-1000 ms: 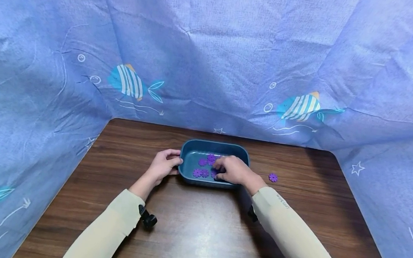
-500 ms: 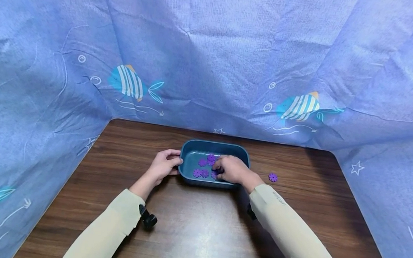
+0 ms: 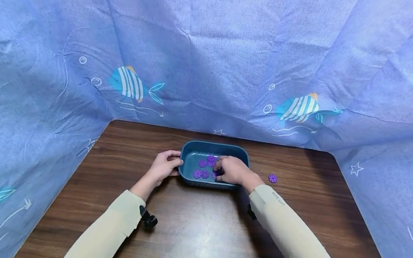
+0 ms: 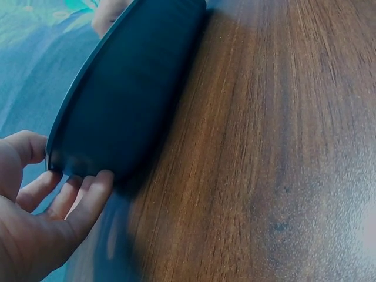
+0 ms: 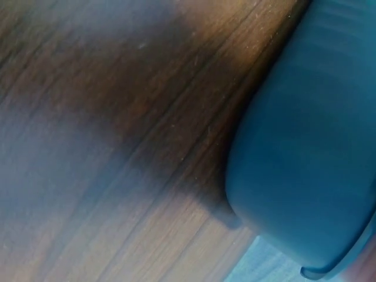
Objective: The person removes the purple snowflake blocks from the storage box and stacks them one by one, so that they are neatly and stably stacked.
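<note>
A dark teal plastic box (image 3: 194, 143) with rounded corners stands on the table. My left hand (image 3: 162, 166) grips its left end. In the left wrist view the thumb of my left hand (image 4: 44, 217) is at the rim and the fingers press the outer wall. My right hand (image 3: 235, 170) reaches into the right part of the box, thumb and fingers bent down beside a purple flower-shaped disc (image 3: 214, 175) that they partly hide. Whether they pinch it I cannot tell. Several more purple flower-shaped discs (image 3: 197, 174) lie on the box floor.
One loose purple disc (image 3: 273, 178) lies on the wooden table (image 3: 197, 227) to the right of the box. A blue fish-patterned curtain (image 3: 219, 72) hangs behind and along both sides. Each forearm wears a pale sleeve (image 3: 107, 227), with a black wrist camera (image 3: 149, 221) strapped on.
Over the last second my right hand and forearm have shifted very slightly within the box. My left hand, the box and the loose disc stay in place.
</note>
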Motion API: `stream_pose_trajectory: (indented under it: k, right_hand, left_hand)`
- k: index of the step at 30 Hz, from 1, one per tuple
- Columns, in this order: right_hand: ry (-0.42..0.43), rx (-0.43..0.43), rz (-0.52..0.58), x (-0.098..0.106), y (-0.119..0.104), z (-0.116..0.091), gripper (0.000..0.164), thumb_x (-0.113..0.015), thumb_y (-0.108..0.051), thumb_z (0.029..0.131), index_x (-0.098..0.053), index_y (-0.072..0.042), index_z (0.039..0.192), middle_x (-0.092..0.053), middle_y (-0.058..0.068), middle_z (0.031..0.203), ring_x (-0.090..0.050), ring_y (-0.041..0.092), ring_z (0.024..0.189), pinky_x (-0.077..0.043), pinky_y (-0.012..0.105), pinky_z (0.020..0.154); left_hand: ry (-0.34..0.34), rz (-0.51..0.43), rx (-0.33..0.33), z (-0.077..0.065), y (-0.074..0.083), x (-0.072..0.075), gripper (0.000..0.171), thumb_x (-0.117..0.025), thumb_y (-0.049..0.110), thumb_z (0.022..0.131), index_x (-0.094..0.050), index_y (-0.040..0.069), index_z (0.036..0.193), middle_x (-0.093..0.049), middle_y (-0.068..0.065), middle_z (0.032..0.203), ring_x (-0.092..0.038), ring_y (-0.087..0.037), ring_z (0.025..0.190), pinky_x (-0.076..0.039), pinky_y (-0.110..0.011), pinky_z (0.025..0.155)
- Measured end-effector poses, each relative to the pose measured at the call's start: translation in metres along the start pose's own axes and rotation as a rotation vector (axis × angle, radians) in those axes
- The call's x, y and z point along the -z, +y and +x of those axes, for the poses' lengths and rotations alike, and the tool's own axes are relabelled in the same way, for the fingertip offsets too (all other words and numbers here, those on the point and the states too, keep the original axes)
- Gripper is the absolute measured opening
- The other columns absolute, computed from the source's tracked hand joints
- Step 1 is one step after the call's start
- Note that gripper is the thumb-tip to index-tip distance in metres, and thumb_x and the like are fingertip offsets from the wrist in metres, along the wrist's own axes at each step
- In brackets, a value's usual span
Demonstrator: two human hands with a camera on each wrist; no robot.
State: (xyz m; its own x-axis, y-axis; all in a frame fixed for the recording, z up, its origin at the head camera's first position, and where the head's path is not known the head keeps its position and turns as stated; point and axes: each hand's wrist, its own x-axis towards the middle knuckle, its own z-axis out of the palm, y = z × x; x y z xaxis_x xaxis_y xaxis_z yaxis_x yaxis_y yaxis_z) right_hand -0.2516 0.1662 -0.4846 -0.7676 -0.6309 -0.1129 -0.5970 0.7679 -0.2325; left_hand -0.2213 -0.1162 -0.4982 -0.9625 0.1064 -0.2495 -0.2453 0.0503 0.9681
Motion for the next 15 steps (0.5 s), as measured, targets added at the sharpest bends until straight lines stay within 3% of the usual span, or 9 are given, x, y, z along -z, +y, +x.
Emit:
stream_pose_trajectory:
  k: [8,15]
  right_hand:
    - [0.011,0.022,-0.016,-0.0014,0.0019,0.0007,0.028,-0.080,-0.035,0.089,-0.079,-0.018,0.111,-0.068,-0.004,0.107,-0.063,0.013,0.092,-0.058,0.036,0.091]
    - [0.011,0.034,0.069,0.0008,0.0057,-0.0001,0.026,-0.079,-0.030,0.090,-0.078,-0.017,0.112,-0.071,-0.002,0.112,-0.065,0.012,0.094,-0.059,0.035,0.090]
  left_hand:
    - [0.003,-0.001,-0.004,0.0004,-0.0024,-0.0002,0.042,-0.064,0.006,0.098,-0.057,-0.003,0.138,-0.062,-0.026,0.130,-0.066,-0.023,0.102,-0.064,-0.042,0.083]
    - [0.004,0.003,0.002,-0.0005,-0.0015,0.0007,0.042,-0.064,0.006,0.098,-0.057,-0.002,0.139,-0.062,-0.025,0.131,-0.066,-0.022,0.103,-0.064,-0.041,0.084]
